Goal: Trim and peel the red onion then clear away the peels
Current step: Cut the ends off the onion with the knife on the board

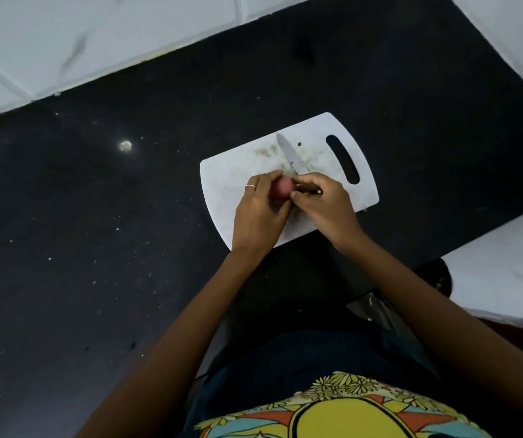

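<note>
You held the small, round red onion [282,188] just above the white plastic cutting board with its oval handle slot [332,147], which lay on the speckled black stone countertop [95,216] beside the pale tiled wall [64,42]; keeping the work over the board looked meant to let any trimmings or skins fall there for easy clearing. Your left hand [258,213], a thin ring on one finger, cupped the onion from the left, its fingers curled closed around the bulb to steady it. Your right hand [323,203] was clenched on the handle of the short, silver-bladed kitchen knife [291,154], whose blade pointed away from you across the board, while the thumb [296,196] pressed against the onion's side, a grip that suggested a paring cut or a skin being lifted. The handle itself was hidden in your fist. Whether the blade's heel touched the onion could not be told. No loose peels showed on the board, only faint brown smears, so the peeling seemed at an early stage.
</note>
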